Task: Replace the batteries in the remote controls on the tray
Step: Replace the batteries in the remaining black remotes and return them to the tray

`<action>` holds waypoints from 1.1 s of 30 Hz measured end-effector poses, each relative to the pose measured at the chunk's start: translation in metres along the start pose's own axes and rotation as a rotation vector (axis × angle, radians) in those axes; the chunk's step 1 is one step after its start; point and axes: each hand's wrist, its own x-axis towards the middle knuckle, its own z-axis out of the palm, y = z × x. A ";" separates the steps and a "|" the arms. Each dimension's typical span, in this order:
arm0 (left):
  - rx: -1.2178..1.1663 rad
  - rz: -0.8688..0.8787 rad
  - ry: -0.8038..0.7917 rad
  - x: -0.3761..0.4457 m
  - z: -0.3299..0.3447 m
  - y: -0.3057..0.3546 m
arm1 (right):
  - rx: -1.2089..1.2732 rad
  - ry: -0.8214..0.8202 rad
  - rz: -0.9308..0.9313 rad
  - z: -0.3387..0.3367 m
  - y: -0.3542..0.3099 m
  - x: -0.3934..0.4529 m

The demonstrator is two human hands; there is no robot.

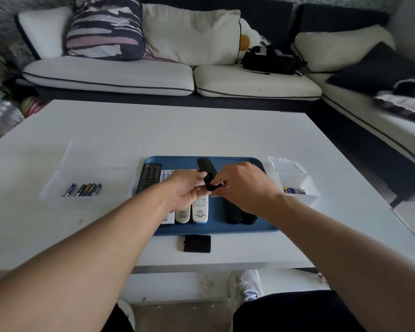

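Both hands (188, 188) (244, 185) hold black remote (207, 174) over tray (237, 161)

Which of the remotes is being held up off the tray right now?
The slim black remote at the tray's middle: both the left hand and right hand grip it, while the other remotes lie flat.

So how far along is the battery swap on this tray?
Early to midway, apparently. One battery cover lies off on the table before the tray. Both hands, left and right, hold a black remote, grip at its lower end. Other remotes lie flat; loose batteries wait left.
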 end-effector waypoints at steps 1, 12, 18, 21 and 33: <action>-0.004 -0.007 -0.010 0.000 0.000 0.000 | 0.023 0.002 0.015 0.000 -0.001 0.000; 0.025 0.034 0.110 0.004 -0.016 0.001 | 0.106 -0.042 0.171 0.002 0.010 -0.007; 0.137 0.102 0.187 0.005 -0.024 0.002 | 0.046 -0.153 0.157 0.015 0.009 -0.003; 0.176 0.122 0.191 0.002 -0.027 0.003 | 0.002 -0.230 0.155 0.020 0.008 -0.004; 0.194 0.127 0.204 0.002 -0.037 0.007 | -0.191 -0.349 0.153 0.040 0.002 -0.006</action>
